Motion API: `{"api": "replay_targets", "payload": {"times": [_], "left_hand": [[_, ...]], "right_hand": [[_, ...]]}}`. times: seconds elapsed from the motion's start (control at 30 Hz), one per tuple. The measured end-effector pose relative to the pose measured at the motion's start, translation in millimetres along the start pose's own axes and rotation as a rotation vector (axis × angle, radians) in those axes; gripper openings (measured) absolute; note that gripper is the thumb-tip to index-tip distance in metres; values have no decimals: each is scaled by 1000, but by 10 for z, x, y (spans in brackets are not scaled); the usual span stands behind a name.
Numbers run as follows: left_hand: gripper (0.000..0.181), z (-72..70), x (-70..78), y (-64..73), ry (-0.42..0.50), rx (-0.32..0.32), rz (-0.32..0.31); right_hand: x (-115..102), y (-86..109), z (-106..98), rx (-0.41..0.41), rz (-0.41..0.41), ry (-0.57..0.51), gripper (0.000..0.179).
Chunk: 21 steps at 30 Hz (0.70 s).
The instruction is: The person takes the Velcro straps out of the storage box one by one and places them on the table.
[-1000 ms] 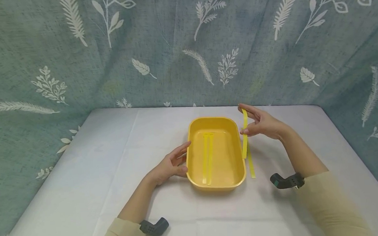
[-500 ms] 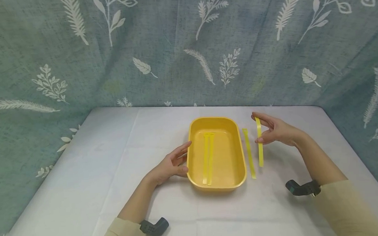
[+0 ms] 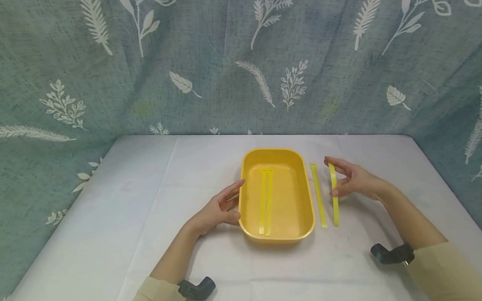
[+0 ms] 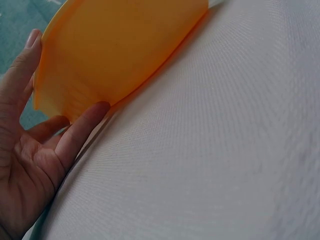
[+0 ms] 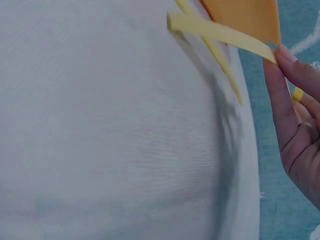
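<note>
A yellow plastic tray (image 3: 294, 207) stands on the white cloth. Two flat yellow strips, one (image 3: 262, 202) left and one (image 3: 270, 204) right, lie side by side inside it. My left hand (image 3: 215, 212) rests against the tray's left side, fingers loosely spread; the left wrist view has fingertips touching the outer wall (image 4: 120, 55). Just right of the tray, a third strip (image 3: 319, 196) with a slotted far end lies on the cloth. Beyond it my right hand (image 3: 356, 180) pinches another yellow strip (image 3: 336, 211) near its far end, and the strip bends slightly in the right wrist view.
The white-covered table (image 3: 176, 173) reaches back to a green-blue curtain (image 3: 202, 56) with white leaf prints. Black cameras are strapped to both wrists, the left (image 3: 197, 289) and the right (image 3: 392, 254).
My right hand has carried its strip rightward from the tray's edge and then toward me and lower. The strip on the cloth has come fully into view. My left hand stays put.
</note>
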<state>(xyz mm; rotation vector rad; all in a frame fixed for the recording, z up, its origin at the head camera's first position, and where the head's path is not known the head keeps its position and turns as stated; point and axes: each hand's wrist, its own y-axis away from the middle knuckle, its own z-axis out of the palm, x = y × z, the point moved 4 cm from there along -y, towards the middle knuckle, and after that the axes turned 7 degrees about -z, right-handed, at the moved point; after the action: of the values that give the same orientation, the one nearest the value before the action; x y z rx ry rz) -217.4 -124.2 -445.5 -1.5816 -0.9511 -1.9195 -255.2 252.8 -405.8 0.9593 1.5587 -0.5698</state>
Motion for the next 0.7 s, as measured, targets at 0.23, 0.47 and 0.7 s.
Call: {"api": "replay_targets", "payload": {"times": [0.23,0.47,0.7], "left_hand": [[87,6,3,0,1,6,-3],[87,-2,-6,-6,-2,9,-1],[87,1,0,-4,1,3,3]], "right_hand": [[108,11,31,58,12,34,103],[175,28,65,93,-32,59,105],[194,34,70,105,-59,110,104]]}}
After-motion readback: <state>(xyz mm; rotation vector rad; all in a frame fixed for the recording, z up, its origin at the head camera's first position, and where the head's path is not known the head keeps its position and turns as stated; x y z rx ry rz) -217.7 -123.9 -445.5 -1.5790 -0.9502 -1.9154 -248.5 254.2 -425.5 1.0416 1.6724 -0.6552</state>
